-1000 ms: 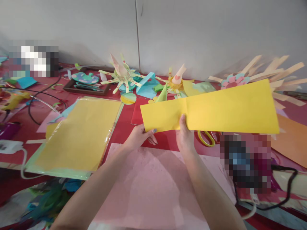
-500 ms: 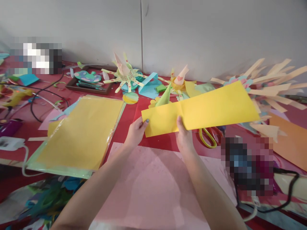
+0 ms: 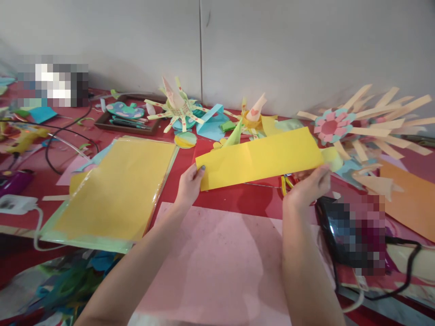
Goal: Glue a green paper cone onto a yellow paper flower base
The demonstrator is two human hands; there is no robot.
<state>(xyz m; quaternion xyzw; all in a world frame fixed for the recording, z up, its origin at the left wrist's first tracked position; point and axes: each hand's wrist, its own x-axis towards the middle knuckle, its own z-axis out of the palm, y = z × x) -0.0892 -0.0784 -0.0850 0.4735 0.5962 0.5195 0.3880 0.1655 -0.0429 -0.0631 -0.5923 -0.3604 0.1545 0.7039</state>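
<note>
A long yellow paper strip (image 3: 258,156) is held up above the table, tilted a little upward to the right. My left hand (image 3: 190,183) pinches its left end, thumb in front. At the strip's other end my right hand (image 3: 309,185) is closed on the paper, some of its fingers hidden. A paler yellow flap (image 3: 333,158) shows just beyond that end, above the right hand. Partly covered by the right hand, scissors with yellow handles (image 3: 287,184) lie on the red table. Below the hands is a pink sheet (image 3: 217,262).
Yellow sheets in a clear sleeve (image 3: 115,190) lie at left. Paper flowers with strips (image 3: 180,108) and a tray of pens (image 3: 127,124) stand along the wall. A large strip flower (image 3: 333,127) and a dark phone-like device (image 3: 343,231) are at right.
My right hand has slid rightward from the middle of the yellow paper strip to its right end. Less of the strip's length shows now. My left hand keeps its pinch.
</note>
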